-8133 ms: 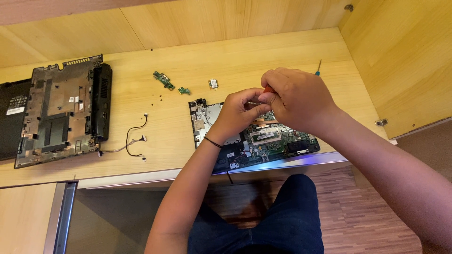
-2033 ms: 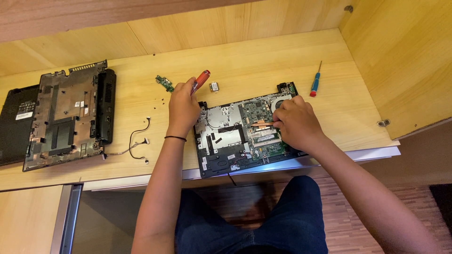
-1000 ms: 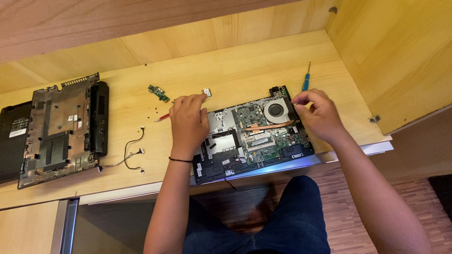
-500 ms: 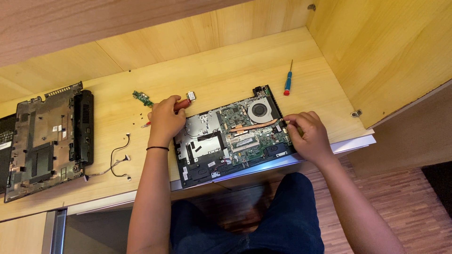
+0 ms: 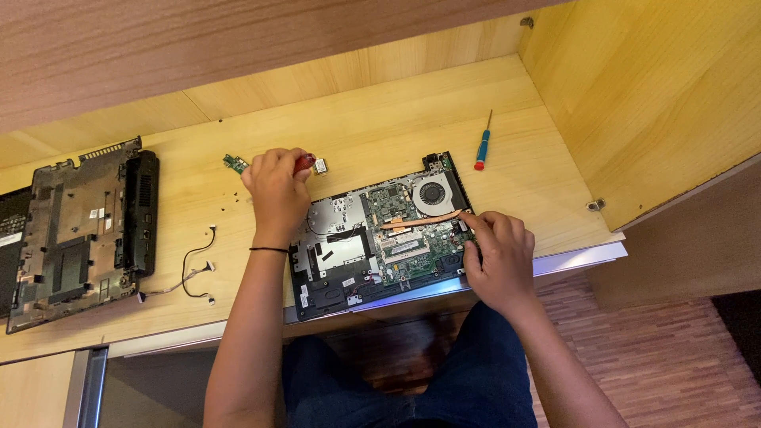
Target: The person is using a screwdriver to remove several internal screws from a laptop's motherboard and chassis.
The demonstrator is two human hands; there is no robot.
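Observation:
An opened laptop base (image 5: 380,238) lies on the wooden desk (image 5: 380,119), its green circuit board, copper heat pipe and round fan exposed. My left hand (image 5: 275,190) is closed around a red-handled screwdriver (image 5: 304,163) just past the laptop's far left corner. My right hand (image 5: 495,252) rests on the laptop's right edge, fingertips on the board near the end of the heat pipe. I cannot tell whether its fingers pinch anything.
A blue-handled screwdriver with a red tip (image 5: 482,147) lies right of the laptop. A small green circuit board (image 5: 235,164), a tiny metal part (image 5: 320,166), loose black wires (image 5: 194,265) and a removed laptop bottom cover (image 5: 83,230) lie to the left. A cabinet side wall (image 5: 650,95) rises at right.
My left hand carried the red-handled screwdriver from over the laptop to the desk beyond its far left corner. My right hand slid along the laptop's right side toward its near edge.

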